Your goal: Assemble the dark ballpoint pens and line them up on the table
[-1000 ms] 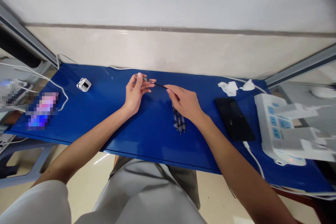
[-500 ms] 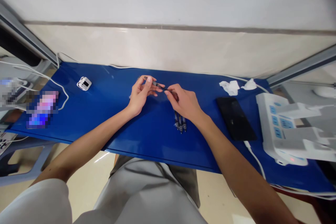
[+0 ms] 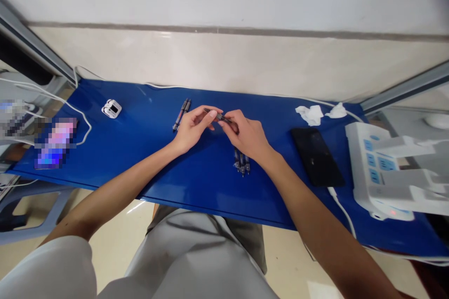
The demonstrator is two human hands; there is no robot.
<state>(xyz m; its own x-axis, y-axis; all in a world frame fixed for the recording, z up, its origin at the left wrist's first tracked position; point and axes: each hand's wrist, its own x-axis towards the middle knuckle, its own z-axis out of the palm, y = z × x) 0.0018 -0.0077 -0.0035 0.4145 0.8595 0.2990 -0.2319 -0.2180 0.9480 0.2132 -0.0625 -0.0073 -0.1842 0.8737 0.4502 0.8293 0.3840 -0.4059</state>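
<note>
From my feed: pale wall (image 3: 224, 60) with gray strip (image 3: 210, 30) behind blue table (image 3: 196, 182); glossy beige floor (image 3: 115, 224) near side, blue-gray stool (image 3: 52, 205) left, light reflecting off tabletop.

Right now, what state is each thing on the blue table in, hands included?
Left hand: closed on the held pen
Right hand: closed on the held pen
Held pen: partly hidden; whether fully assembled, cannot tell
Two pens: lying side by side
Pen bunch: lying, partly covered
Black phone: screen dark, cable attached
Tissues: crumpled
Power strip: red light lit
</note>
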